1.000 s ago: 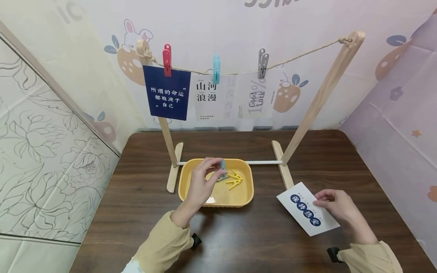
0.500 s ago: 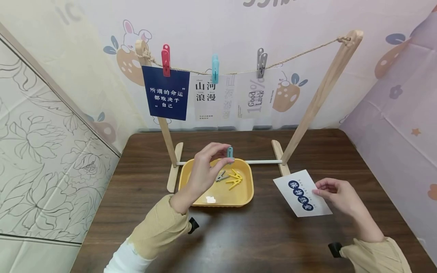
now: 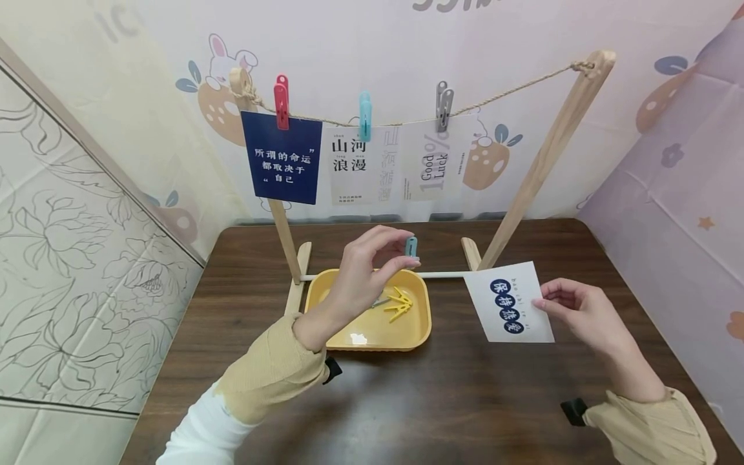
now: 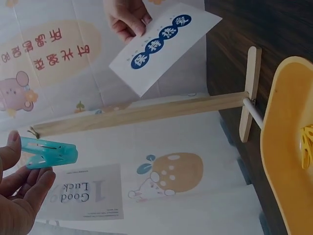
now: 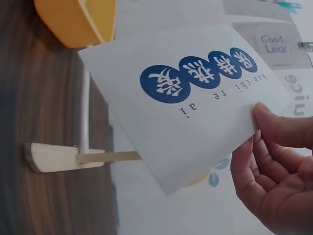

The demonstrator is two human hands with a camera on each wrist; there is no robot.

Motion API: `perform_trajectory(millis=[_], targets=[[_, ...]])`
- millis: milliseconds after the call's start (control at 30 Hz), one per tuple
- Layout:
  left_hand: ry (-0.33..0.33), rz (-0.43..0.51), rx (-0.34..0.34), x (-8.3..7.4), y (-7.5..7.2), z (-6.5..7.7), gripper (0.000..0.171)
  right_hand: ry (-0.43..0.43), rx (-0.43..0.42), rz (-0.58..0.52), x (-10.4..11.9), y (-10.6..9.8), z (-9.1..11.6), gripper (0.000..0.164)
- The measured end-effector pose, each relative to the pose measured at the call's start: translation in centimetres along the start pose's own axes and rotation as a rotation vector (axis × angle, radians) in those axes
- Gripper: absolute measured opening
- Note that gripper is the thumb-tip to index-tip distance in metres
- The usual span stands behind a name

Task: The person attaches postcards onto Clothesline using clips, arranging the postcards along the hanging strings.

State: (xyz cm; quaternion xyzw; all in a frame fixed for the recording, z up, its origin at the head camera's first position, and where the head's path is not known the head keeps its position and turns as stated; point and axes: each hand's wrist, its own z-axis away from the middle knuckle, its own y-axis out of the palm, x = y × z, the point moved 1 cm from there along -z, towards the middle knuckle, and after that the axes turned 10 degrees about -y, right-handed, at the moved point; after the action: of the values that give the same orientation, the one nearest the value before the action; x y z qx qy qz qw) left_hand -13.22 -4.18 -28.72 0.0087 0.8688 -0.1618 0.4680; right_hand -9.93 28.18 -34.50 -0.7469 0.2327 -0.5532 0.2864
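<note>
My left hand [image 3: 372, 268] pinches a teal clothespin [image 3: 411, 247] above the back rim of the yellow basket [image 3: 427, 323]; the left wrist view shows this clothespin [image 4: 54, 152] between thumb and fingers. At the right, my right hand [image 3: 587, 316] holds a white card [image 3: 526, 316] with blue round characters by its right edge, thumb on its face. A twine line [image 3: 511, 93] carries a navy card [image 3: 281, 155] under a red clothespin [image 3: 281, 103], a white card [image 3: 349, 171] under a light blue clothespin [image 3: 365, 116], and a "Good Luck" card [image 3: 436, 174] under a grey clothespin [image 3: 444, 110].
Yellow clothespins [image 3: 400, 303] and a partly hidden grey one lie in the basket. The wooden stand's right post [image 3: 546, 161] and left post [image 3: 281, 229] rise from the dark table [image 3: 465, 400], joined low by a white rod [image 3: 444, 275]. Patterned cloth hangs behind.
My left hand has lifted the teal clothespin out of the basket, up and to the right. My right hand has raised the white card and turned it more upright.
</note>
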Motion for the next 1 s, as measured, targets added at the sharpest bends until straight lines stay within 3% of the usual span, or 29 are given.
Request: perform_trajectory(millis=[133, 467, 600, 800, 1000], targets=[[-0.016, 0.036, 0.025, -0.6, 0.3, -0.5, 0.026, -0.019, -0.016, 0.003, 0.8, -0.4, -0.6, 0.016], [-0.025, 0.019, 0.036, -2.3, 0.8, -2.6, 0.025, -0.081, -0.057, -0.011, 2.3, -1.7, -2.4, 0.013], [-0.055, 0.035, 0.069, -3.1, 0.9, -3.7, 0.026, -0.098, -0.090, -0.084, 2.7, -2.1, -3.2, 0.010], [-0.091, -0.018, 0.102, -4.7, 1.1, -5.4, 0.029, -0.106, -0.131, -0.224, 3.2, -2.7, -4.1, 0.011], [-0.080, -0.054, 0.114, -5.9, 1.4, -7.3, 0.030, -0.102, -0.156, -0.254, 3.7, -3.2, -4.8, 0.011]])
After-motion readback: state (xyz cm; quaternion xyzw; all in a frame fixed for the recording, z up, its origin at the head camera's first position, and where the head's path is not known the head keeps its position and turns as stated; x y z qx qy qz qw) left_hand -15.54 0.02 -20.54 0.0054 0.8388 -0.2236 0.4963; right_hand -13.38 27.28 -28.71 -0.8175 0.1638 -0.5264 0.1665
